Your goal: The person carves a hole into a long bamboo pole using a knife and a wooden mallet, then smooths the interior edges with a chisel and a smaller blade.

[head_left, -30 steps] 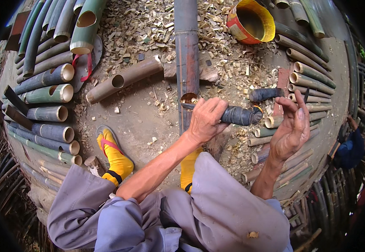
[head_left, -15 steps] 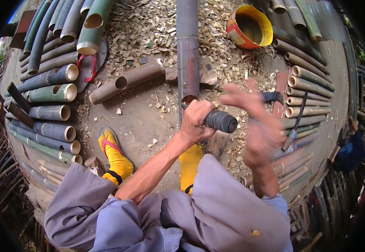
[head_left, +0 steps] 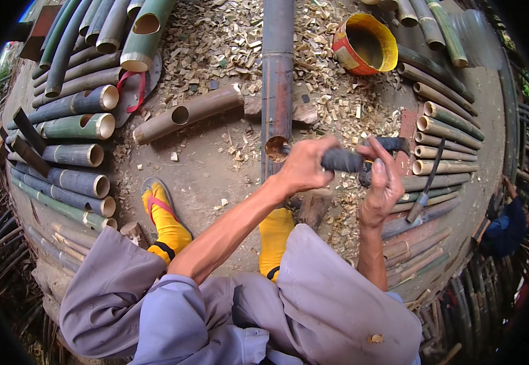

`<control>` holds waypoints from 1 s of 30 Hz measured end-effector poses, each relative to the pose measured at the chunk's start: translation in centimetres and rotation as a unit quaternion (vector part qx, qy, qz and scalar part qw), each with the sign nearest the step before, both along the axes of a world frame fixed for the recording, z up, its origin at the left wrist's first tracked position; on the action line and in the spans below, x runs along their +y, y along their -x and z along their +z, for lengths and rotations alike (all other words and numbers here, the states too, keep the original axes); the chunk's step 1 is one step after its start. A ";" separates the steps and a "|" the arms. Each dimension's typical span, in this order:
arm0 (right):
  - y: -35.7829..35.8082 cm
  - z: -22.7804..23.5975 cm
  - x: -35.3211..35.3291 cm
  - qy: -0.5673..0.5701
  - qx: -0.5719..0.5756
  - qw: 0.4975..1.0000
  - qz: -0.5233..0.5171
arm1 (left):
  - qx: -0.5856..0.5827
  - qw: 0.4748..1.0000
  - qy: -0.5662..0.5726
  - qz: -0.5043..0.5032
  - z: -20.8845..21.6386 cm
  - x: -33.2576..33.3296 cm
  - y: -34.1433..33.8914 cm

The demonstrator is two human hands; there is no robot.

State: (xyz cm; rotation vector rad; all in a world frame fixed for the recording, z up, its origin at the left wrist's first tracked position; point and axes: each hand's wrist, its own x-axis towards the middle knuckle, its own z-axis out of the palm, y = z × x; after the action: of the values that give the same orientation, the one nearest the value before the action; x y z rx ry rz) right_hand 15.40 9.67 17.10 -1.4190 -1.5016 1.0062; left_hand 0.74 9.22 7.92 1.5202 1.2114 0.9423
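Observation:
My left hand (head_left: 308, 163) is closed round a chisel, whose thick black-wrapped handle (head_left: 341, 160) sticks out to the right of my fist. The tool's narrow front end reaches the opening (head_left: 276, 148) in a long dark bamboo pole (head_left: 276, 79) that runs away from me; how deep it sits is hidden. Just right of the handle's end, my right hand (head_left: 381, 188) is raised with fingers apart, holding nothing. Behind its fingertips lies another black-wrapped handle (head_left: 393, 144), near a reddish brick (head_left: 408, 123).
A brown bamboo piece (head_left: 188, 114) with a round hole lies left of the pole. Cut bamboo lengths (head_left: 76, 155) are stacked at left and right. A yellow-red bucket (head_left: 365, 44) stands among wood chips (head_left: 215, 42). A long blade (head_left: 430, 182) rests at right; another person (head_left: 506, 222) is beyond.
My left hand has shifted right, and the chisel handle has swung up and right. My right hand, blurred before, has come down and is clearer. The view has shifted slightly.

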 end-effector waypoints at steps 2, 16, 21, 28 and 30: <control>-1.3 0.3 -0.8 0.019 -0.006 1.000 -0.019 | -0.079 0.982 -0.045 0.166 0.2 -0.3 1.1; -0.7 -0.3 -0.6 0.061 -0.099 0.991 0.060 | -0.438 0.779 0.117 0.433 1.0 -4.2 6.6; -0.2 0.1 0.5 0.030 -0.124 0.988 0.086 | -0.435 0.796 0.103 0.408 0.5 -4.4 5.9; 6.8 5.0 6.0 -0.170 -0.114 0.935 0.291 | -0.420 0.792 0.091 0.433 1.7 -4.7 4.4; 9.4 6.7 7.3 -0.215 -0.066 0.913 0.339 | -0.363 0.819 0.072 0.439 1.9 -4.7 4.3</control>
State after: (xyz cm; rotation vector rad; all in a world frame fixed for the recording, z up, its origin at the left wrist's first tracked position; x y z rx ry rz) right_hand 6.03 17.02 23.76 -0.6587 -2.2296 0.8899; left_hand -3.58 4.53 9.86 0.2926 1.3248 1.7667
